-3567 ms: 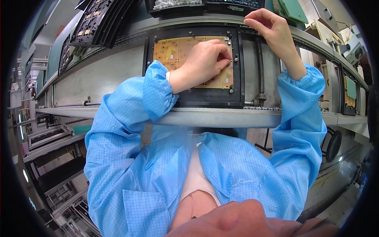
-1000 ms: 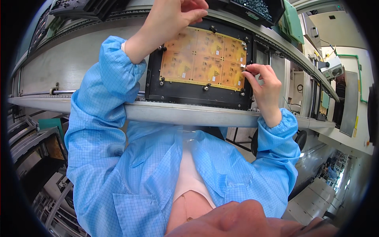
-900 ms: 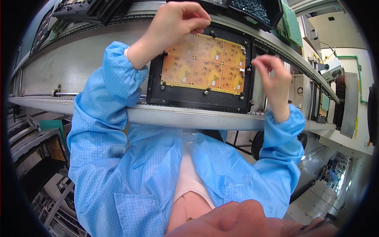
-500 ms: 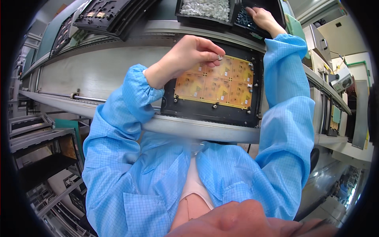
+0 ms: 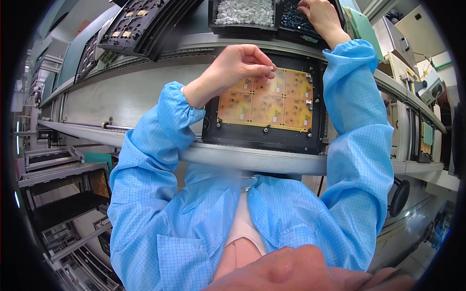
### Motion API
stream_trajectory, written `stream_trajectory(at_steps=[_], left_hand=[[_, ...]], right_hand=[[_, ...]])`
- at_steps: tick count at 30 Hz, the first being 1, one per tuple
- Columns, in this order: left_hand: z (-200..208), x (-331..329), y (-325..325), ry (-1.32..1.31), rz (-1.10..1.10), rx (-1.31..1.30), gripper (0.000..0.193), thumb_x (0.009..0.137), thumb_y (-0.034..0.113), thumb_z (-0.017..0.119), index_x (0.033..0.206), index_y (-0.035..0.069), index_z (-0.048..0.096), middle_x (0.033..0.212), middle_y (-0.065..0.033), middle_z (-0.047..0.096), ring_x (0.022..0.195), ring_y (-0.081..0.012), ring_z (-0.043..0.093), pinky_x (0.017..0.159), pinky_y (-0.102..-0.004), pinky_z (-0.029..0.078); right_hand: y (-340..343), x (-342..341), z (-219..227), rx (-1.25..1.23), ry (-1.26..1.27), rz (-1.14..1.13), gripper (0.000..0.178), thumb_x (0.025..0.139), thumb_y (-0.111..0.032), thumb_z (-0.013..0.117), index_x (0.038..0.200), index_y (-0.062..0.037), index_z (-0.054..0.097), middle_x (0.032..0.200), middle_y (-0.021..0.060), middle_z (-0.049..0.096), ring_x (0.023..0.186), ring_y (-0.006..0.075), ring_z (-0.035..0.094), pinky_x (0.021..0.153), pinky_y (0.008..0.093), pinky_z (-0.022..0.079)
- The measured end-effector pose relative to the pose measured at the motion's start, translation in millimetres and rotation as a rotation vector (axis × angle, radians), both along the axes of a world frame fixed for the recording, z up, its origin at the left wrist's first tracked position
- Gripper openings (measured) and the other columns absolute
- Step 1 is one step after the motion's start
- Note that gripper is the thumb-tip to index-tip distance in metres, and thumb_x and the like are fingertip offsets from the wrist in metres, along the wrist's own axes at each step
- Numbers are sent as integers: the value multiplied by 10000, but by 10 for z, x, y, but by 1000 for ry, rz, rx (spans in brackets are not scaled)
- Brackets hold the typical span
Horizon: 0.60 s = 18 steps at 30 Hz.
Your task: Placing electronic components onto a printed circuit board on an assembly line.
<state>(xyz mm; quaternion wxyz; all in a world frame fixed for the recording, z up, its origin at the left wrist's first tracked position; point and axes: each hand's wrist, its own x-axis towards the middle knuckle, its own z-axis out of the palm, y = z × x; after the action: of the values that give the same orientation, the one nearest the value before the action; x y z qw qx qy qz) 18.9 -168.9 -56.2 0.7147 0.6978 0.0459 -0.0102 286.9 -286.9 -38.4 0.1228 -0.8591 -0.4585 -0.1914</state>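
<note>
A yellow-orange circuit board panel [image 5: 233, 110] lies in a black carrier frame [image 5: 233, 138] in front of me. Above its upper part hovers my left hand [image 5: 238, 67], thumb and forefinger pinched; the small white part seen there earlier is mostly hidden by the fingertips. Small white parts [image 5: 309, 102] sit along the panel's right edge. My right hand [image 5: 321, 19] reaches into a black bin [image 5: 303, 37] of small dark blue parts [image 5: 292, 22], its fingers bent together. Whatever they grip is too small to make out.
A black bin [image 5: 242, 31] of loose white parts [image 5: 245, 12] adjoins the dark-part bin. Stacked black carriers [image 5: 141, 29] stand at the upper left. A metal rail [image 5: 252, 160] runs along the near edge. Racks [image 5: 63, 189] stand at the lower left.
My right hand has shifted slightly up and left within the bin, its fingers drawing together. My left hand stays over the panel; the white part in its pinch shows less. The view has shifted slightly.
</note>
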Motion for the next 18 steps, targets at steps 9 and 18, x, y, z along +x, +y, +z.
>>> stream_trajectory(at_steps=[9, 18], left_hand=[[-33, 278, -183, -171, 71, 607, 118, 855, 74, 707, 948, 3, 725, 837, -82, 725, 778, -151, 697, 718, -276, 556], [-248, 432, -334, -456, 115, 1172, 162, 782, 169, 728, 921, 91, 760, 894, -88, 668, 865, -262, 651, 757, -370, 541]], right_hand=[[-524, -844, 449, 423, 674, 163, 116, 792, -159, 719, 813, -45, 735, 823, 168, 688, 817, 331, 664, 744, 413, 531], [-1229, -1214, -112, 499, 928, 277, 177, 948, -150, 657, 976, 18, 705, 799, 32, 688, 751, 81, 631, 702, 222, 502]])
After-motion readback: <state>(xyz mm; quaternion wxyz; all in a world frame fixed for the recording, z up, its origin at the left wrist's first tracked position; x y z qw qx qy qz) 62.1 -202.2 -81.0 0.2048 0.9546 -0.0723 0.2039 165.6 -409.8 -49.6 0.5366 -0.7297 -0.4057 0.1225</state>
